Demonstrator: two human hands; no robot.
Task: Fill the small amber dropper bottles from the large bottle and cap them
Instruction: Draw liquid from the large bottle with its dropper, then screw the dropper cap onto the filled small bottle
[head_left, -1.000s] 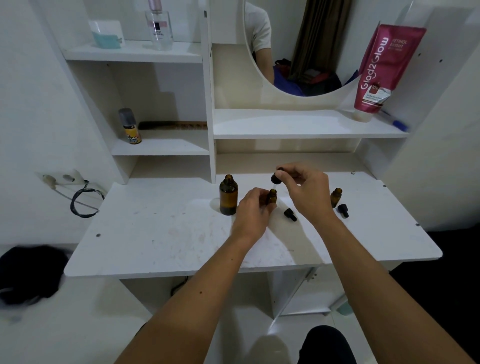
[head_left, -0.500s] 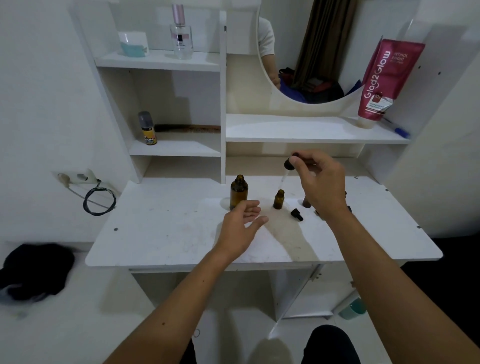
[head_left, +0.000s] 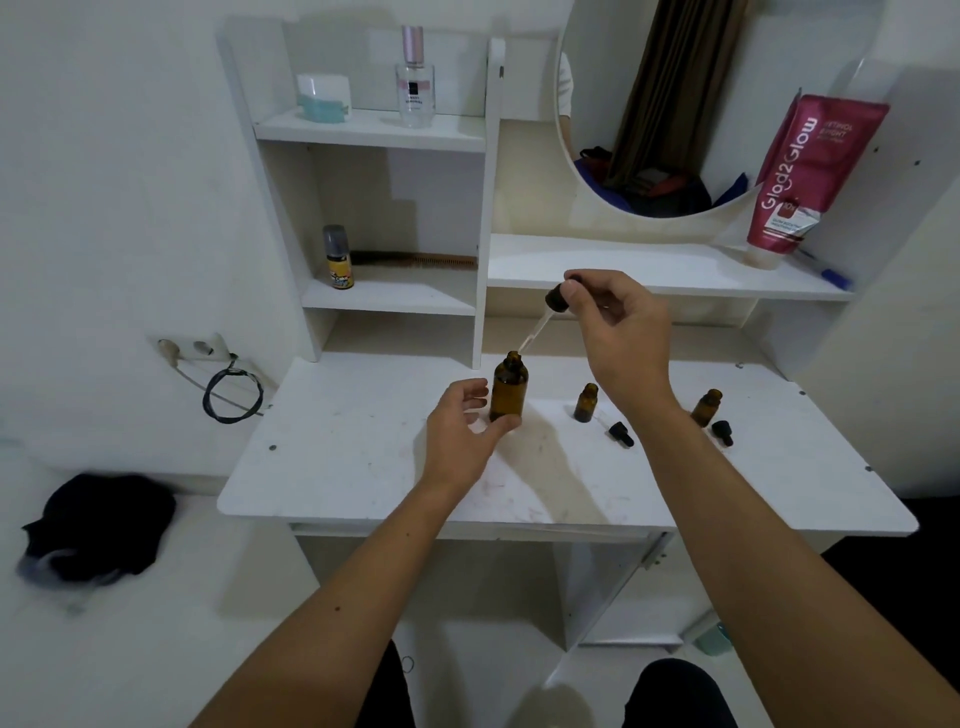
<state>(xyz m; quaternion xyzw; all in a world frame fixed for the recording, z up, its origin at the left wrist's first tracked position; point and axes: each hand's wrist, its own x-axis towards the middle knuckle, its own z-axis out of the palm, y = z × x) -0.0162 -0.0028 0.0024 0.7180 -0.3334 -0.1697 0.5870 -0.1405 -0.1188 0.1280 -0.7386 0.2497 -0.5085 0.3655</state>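
At the centre of the frame the right hand (head_left: 618, 338) pinches the black rubber bulb of a glass-tubed dropper (head_left: 543, 322), tip slanting down to the open mouth of the large amber glass bottle (head_left: 509, 387), while the left hand (head_left: 462, 436) curls loosely open around that bottle's base, thumb touching it. To the right on the white surface (head_left: 363, 467) stand two small amber dropper bottles, one (head_left: 586, 402) just beside the right wrist and one (head_left: 706, 408) farther right, both uncapped, each with a black dropper cap (head_left: 621, 434) (head_left: 722, 432) lying near it. A red cosmetic tube (head_left: 810, 176) leans on the shelf at upper right.

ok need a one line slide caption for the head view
Right hand lowers a black-capped glass dropper to the mouth of the large amber glass bottle, which the left hand steadies on the white desk.
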